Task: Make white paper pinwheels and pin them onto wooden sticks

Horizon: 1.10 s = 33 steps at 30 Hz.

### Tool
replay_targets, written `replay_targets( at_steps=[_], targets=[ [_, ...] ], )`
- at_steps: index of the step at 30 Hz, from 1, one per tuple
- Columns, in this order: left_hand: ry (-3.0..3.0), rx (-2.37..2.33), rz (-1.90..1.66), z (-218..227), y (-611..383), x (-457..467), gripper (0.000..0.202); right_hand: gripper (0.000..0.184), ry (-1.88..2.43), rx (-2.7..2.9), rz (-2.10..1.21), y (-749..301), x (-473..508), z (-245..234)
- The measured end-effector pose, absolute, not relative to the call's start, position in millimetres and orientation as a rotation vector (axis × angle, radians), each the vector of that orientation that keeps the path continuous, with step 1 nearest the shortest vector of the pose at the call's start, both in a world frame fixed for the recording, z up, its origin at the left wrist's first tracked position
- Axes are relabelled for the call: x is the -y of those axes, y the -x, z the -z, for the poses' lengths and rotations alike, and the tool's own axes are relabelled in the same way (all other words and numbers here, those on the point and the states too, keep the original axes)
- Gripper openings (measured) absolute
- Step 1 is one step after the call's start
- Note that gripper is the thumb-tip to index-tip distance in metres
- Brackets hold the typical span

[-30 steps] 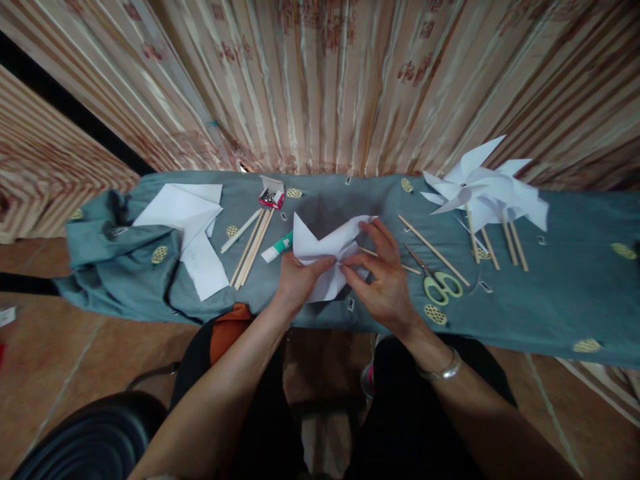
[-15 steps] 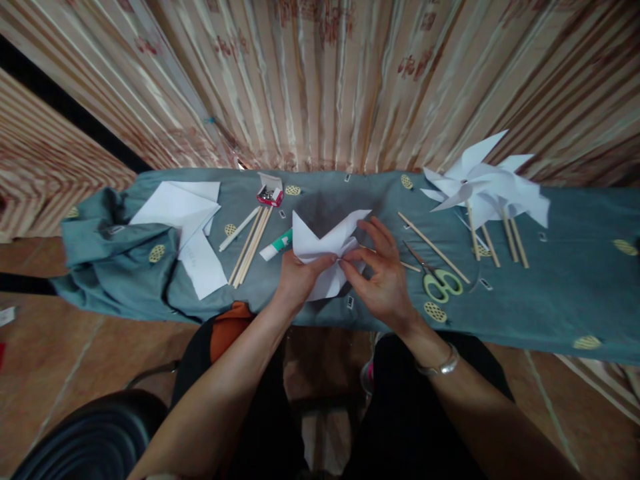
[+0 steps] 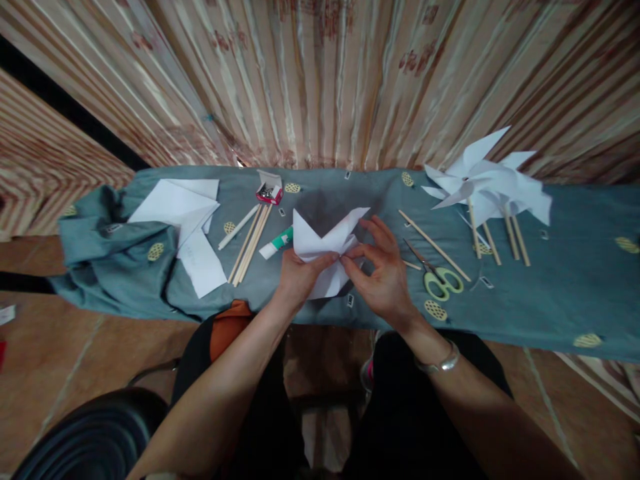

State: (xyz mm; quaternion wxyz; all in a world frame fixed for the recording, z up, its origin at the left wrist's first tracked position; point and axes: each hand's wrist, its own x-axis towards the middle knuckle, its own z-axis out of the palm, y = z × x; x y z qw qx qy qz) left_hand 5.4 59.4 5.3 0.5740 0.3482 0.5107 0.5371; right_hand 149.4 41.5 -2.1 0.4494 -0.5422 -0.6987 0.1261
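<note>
A white paper pinwheel [image 3: 327,243], its points folded toward the middle, is held above the cloth between my two hands. My left hand [image 3: 299,277] grips its near left side, the thumb pressing close to the centre. At that centre, the thumb and index finger of my right hand [image 3: 383,277] pinch together; what lies between the fingertips is too small to make out. Just left of the paper lies a green and white glue tube [image 3: 277,243]. To the right, green-handled scissors [image 3: 439,280] rest beside a wooden stick [image 3: 434,245].
Finished-looking white pinwheels on sticks [image 3: 480,180] lie at the right. Toward the left are several wooden sticks [image 3: 255,243], a white pen-like stick [image 3: 239,228], a small red box of metal pins [image 3: 270,189] and folded white paper sheets [image 3: 175,203]. A black stool [image 3: 90,433] stands lower left.
Almost nothing differs. The fingers of my right hand have shifted very slightly at the paper's centre, and the whole view has moved a little.
</note>
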Motion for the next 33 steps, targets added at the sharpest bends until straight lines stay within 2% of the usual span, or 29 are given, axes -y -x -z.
replay_targets(
  at_steps=[20,33],
  targets=[
    [-0.891,-1.182,-1.242,0.1,-2.6,-62.0,0.031,0.009,1.378,1.649,-0.394,-149.5,-42.5,2.0],
    [-0.952,-1.234,-1.170,-0.6,-0.1,-61.6,0.028,0.009,1.398,1.654,-0.393,-148.7,-42.6,1.0]
  ],
)
